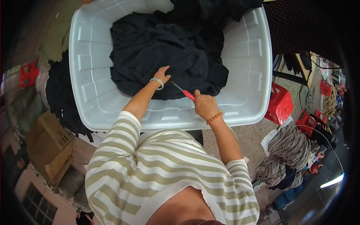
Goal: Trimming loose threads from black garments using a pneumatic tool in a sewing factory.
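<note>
A heap of dark navy or black garments (157, 52) lies in a large white plastic tub (245, 71) before me. My left hand (162, 76), with a pale bangle at the wrist, rests on the near part of the cloth. Its fingers are stretched out and no object shows in it. My right hand (206, 106), with an orange bead bracelet, is closed round a red-handled tool with a thin pointed metal tip (188, 95). The tip points toward the left hand, just over the cloth. Its exact kind I cannot tell.
More black cloth (62, 93) is piled left of the tub, beside an open cardboard box (50, 146). Red plastic stools (279, 103) stand at the right. Grey-brown cloth (290, 144) lies heaped there. Further black cloth (213, 9) hangs over the tub's far rim.
</note>
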A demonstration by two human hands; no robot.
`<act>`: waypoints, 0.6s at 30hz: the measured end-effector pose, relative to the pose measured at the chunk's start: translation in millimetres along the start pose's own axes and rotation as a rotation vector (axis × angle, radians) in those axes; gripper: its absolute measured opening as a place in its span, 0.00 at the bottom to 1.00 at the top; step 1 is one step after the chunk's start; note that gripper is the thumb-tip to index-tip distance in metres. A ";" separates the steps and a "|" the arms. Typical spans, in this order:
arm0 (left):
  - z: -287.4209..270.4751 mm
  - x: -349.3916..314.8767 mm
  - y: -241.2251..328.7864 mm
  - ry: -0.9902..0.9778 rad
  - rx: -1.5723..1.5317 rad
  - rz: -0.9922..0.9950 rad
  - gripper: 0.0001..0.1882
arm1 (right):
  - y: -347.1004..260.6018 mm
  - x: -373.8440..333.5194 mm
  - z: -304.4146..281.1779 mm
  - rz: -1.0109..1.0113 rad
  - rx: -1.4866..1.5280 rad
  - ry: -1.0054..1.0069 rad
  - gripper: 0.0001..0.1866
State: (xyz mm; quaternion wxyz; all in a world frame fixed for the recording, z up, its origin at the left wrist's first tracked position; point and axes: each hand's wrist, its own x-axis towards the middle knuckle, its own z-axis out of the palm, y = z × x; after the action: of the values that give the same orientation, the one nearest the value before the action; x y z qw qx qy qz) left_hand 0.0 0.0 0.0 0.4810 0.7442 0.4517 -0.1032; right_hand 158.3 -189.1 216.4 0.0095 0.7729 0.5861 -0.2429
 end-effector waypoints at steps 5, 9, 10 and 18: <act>26.9 7.9 0.9 -0.009 0.190 0.040 0.31 | 16.4 20.0 -6.1 -0.018 -0.040 0.034 0.01; 24.1 22.1 20.0 0.076 0.159 0.052 0.28 | 47.7 37.7 -14.7 0.078 -0.034 0.182 0.02; 22.8 29.0 27.5 0.211 0.111 0.104 0.26 | 54.8 42.1 -17.9 0.081 -0.026 0.177 0.02; 31.9 130.7 122.2 0.328 0.283 0.113 0.27 | 106.3 49.6 -21.1 0.238 -0.034 0.193 0.06</act>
State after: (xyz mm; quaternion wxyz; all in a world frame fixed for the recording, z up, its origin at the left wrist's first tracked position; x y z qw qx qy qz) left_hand 177.9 33.3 -17.3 0.2970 0.8352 0.4625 -0.0162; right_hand 272.5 -171.3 187.1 -0.0050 0.8565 0.4924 -0.1548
